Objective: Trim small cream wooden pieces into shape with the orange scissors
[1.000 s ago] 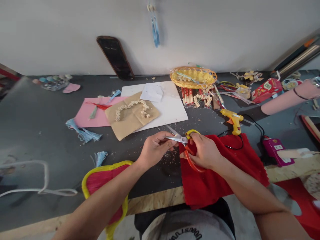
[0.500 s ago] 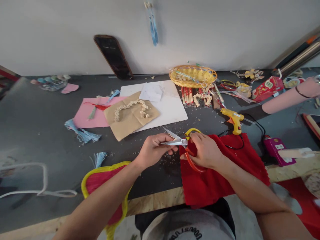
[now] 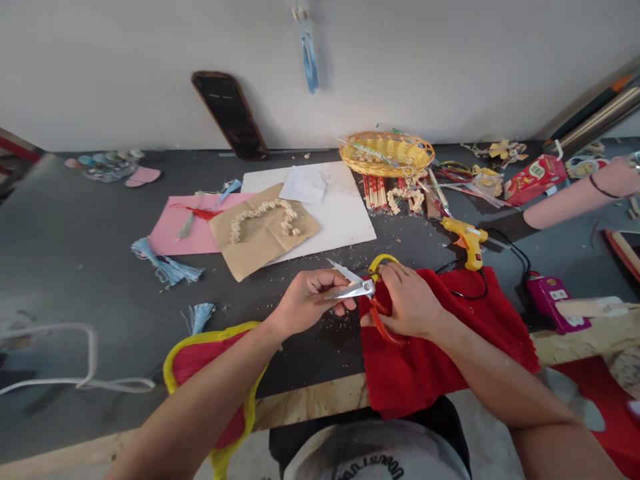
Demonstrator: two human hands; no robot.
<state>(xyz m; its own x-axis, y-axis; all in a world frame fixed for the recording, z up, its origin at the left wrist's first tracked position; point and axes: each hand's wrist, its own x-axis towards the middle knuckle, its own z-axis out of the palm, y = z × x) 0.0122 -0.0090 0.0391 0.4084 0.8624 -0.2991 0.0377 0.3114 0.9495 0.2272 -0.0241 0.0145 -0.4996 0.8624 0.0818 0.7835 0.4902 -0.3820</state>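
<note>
The scissors (image 3: 357, 289), with one yellow and one red-orange handle loop, are gripped in my right hand (image 3: 413, 299). Their blades stand apart and point left, toward my left hand (image 3: 306, 300). The fingers of that hand are pinched together by the blades, the lower blade lying against them. Whatever they hold is mostly hidden. Beneath my right hand and forearm lies a red cloth (image 3: 450, 347). Small pale crumbs are scattered on the dark table around the hands.
Brown paper (image 3: 250, 257) bearing pale knobbly pieces lies over a white board (image 3: 345, 227). Behind are a wicker basket (image 3: 387, 167) and a leaning phone (image 3: 230, 113). To the right are a yellow glue gun (image 3: 470, 241) and a purple power socket (image 3: 557, 303). Blue tassels (image 3: 167, 263) lie left.
The scissor blades are slightly nearer my left fingers, and the lower blade's tip is now hidden by them. The pale piece seen between the blades earlier no longer shows clearly. The view shifted slightly.
</note>
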